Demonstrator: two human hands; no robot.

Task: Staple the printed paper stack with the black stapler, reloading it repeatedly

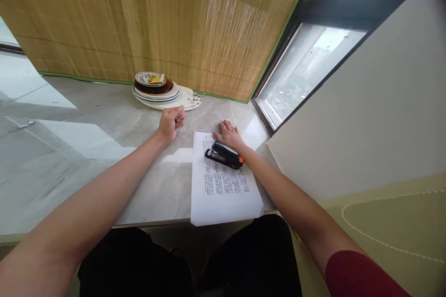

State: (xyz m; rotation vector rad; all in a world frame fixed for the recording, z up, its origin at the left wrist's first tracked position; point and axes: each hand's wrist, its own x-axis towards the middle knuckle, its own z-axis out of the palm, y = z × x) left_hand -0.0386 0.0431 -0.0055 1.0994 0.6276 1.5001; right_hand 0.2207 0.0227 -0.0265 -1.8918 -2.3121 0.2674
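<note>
My left hand (171, 123) rests on the counter in a loose fist, just in front of the stacked plates, with nothing showing in its fingers. Palm down, my right hand (230, 135) lies open at the upper right edge of a stack of printed paper (226, 209). A black stapler (225, 155) with an orange end sits on the paper, its jaw pointing left. My right wrist is close beside the stapler's orange end. The paper's lower edge reaches slightly past the counter's front edge.
Several plates (156, 96) are piled at the back on an oval white platter (191, 99), with a small yellow packet (156, 79) on top. Behind them hangs a bamboo blind (156, 18). A window (296, 74) and a white wall (376, 111) bound the right side.
</note>
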